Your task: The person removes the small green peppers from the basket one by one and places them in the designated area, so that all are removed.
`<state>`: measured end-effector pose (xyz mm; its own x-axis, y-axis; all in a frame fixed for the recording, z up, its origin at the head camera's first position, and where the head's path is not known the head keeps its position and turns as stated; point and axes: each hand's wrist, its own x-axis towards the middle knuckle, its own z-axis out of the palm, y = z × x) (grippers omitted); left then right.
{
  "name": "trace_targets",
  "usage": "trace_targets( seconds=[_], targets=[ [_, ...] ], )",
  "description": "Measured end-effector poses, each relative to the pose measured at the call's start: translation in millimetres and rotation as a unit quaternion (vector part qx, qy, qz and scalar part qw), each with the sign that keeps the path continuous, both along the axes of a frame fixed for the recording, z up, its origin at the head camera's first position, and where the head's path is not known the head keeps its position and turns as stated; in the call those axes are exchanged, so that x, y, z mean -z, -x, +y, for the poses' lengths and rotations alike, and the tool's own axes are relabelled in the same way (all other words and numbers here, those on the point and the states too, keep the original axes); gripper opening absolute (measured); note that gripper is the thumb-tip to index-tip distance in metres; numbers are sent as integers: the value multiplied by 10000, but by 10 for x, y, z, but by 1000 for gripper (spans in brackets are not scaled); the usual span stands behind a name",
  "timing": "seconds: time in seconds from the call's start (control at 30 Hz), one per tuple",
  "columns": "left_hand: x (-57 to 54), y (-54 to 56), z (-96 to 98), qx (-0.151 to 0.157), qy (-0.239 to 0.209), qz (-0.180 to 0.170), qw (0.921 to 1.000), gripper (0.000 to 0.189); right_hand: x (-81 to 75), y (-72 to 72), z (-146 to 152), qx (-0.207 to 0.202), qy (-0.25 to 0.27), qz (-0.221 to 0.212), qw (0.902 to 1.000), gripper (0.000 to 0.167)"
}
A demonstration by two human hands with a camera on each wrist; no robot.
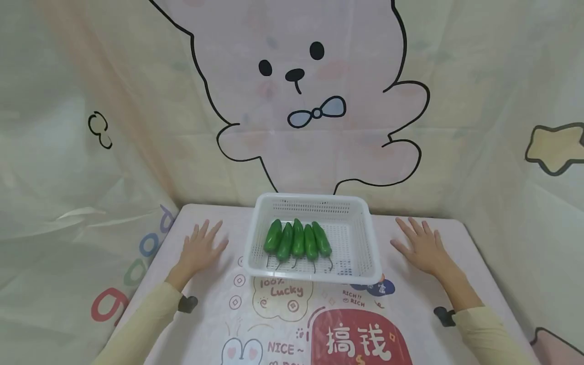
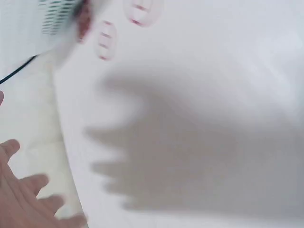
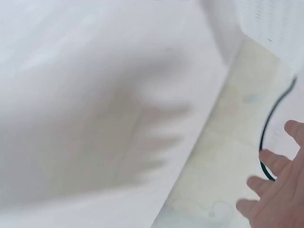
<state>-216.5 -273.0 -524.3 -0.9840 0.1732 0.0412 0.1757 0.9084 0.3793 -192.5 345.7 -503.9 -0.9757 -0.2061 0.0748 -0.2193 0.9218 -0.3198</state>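
Note:
Several green peppers (image 1: 298, 239) lie side by side in a white plastic basket (image 1: 360, 276) at the table's far middle, their thin stems toward me. To the left of the basket is my left hand (image 1: 201, 251), fingers spread and holding nothing. My right hand (image 1: 422, 248) is spread in the same way to the right of the basket, apart from it. In the left wrist view the left hand (image 2: 23, 199) appears at the lower left above its shadow. The right wrist view has the right hand (image 3: 280, 180) at the lower right, also casting a shadow.
The table (image 1: 205, 329) has a pale printed cover with a red patch (image 1: 360, 339) and lettering near the front. A cloth curtain with a bear drawing (image 1: 301, 142) hangs right behind the table. More cloth hangs at both sides.

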Motion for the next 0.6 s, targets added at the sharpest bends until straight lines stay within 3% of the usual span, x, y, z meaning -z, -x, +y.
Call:
trace_targets(
  seconds=[0.07, 0.1, 0.2, 0.27, 0.33, 0.5, 0.57, 0.6],
  targets=[
    [-58, 58, 63, 71, -1116, -255, 9934, 65, -76, 3, -1, -21, 626, -72, 9980, 70],
    [-88, 88, 97, 83, -1739, -435, 9838, 63, -131, -5, -12, -12, 947, -147, 9954, 67],
    [-178, 165, 215, -62, -3306, -895, 9395, 60, -233, 1, -49, -18, 1943, -153, 9808, 55],
    [-200, 214, 320, -142, -3922, -1059, 9136, 55, -273, -4, -88, -22, 2450, -39, 9695, 46],
    [-199, 256, 444, -144, -4230, -1170, 8984, 50, -291, 3, -136, -128, 2969, 125, 9547, 40],
    [-110, 310, 710, 17, -4162, -1410, 8983, 44, -307, 61, -283, -474, 4347, 129, 8992, 38],
    [-68, 308, 773, -23, -4086, -1465, 9009, 43, -318, 96, -352, -532, 4640, 75, 8842, 39],
    [-51, 302, 798, -83, -4081, -1481, 9008, 42, -326, 114, -388, -528, 4671, 75, 8826, 39]
  ],
)
